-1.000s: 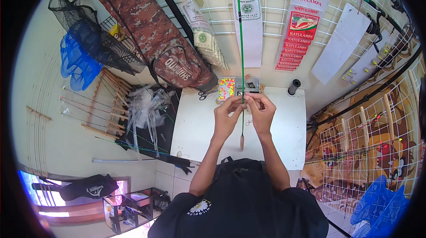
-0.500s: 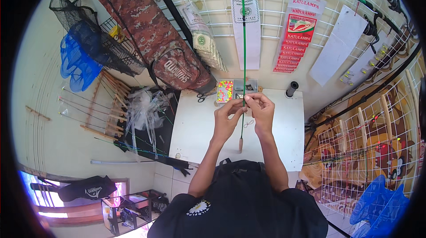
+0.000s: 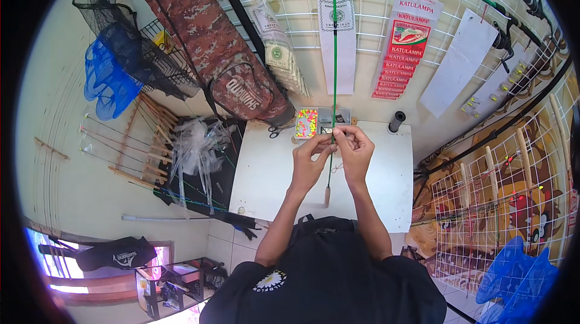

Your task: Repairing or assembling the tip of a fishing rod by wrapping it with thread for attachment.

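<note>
A thin green fishing rod (image 3: 334, 82) runs upright through the middle of the view, its cork-coloured handle (image 3: 327, 197) low over the white table. My left hand (image 3: 309, 161) pinches the rod from the left, thumb and fingers curled together. From the other side my right hand (image 3: 356, 152) closes thumb and fingertips on the same stretch of rod. The fingertips nearly meet, and what lies between them is too small to make out. A small loop of reddish thread (image 3: 338, 168) hangs just under my right hand.
The white table (image 3: 386, 197) bears a case of bright floats (image 3: 307, 123), a grey compartment box (image 3: 342, 113), scissors (image 3: 275, 131) and a black cylinder (image 3: 397, 121). A camouflage rod bag (image 3: 223, 52) leans at left. Wire grid and hanging packets (image 3: 406, 52) stand behind.
Both hands keep their pinch on the rod, with barely any movement of the fingers. The view has shifted slightly, and the rod's upper part sits a little further right.
</note>
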Action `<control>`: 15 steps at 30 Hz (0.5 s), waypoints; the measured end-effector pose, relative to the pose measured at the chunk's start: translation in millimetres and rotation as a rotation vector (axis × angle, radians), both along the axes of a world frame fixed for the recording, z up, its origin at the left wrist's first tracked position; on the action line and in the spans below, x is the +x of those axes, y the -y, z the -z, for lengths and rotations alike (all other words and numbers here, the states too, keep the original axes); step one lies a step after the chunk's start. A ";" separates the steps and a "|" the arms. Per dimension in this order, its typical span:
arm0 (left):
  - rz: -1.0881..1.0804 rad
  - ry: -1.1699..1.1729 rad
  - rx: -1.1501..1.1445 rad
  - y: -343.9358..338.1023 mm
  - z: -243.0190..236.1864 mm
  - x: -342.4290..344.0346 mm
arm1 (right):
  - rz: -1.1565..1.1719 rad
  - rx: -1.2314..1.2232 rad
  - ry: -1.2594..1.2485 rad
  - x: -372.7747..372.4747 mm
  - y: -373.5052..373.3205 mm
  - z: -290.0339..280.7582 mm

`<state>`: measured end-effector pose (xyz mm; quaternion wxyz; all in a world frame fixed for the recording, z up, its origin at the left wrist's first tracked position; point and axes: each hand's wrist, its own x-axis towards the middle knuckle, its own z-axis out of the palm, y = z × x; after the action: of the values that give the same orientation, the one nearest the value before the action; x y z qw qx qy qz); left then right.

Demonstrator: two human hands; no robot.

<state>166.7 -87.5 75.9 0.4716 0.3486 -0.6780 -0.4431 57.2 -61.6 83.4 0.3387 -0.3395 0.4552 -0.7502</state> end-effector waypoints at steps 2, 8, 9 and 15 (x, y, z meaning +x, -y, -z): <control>-0.003 0.008 0.000 -1.9 -0.3 -0.2 | 0.050 -0.013 -0.067 0.8 -1.6 -1.0; 0.012 0.015 -0.054 -8.2 -5.6 0.7 | 0.051 -0.066 -0.029 5.3 -5.2 -6.8; 0.011 0.012 -0.023 -10.0 -7.2 0.8 | 0.038 -0.085 0.044 5.9 -5.9 -10.9; -0.054 0.061 -0.200 -16.0 -26.3 8.5 | 0.182 -0.136 -0.425 -15.7 -16.2 -29.1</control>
<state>175.2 -71.4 102.1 0.4950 0.3311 -0.7233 -0.3496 41.5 -45.3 112.6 0.1426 -0.4693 0.4933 -0.7183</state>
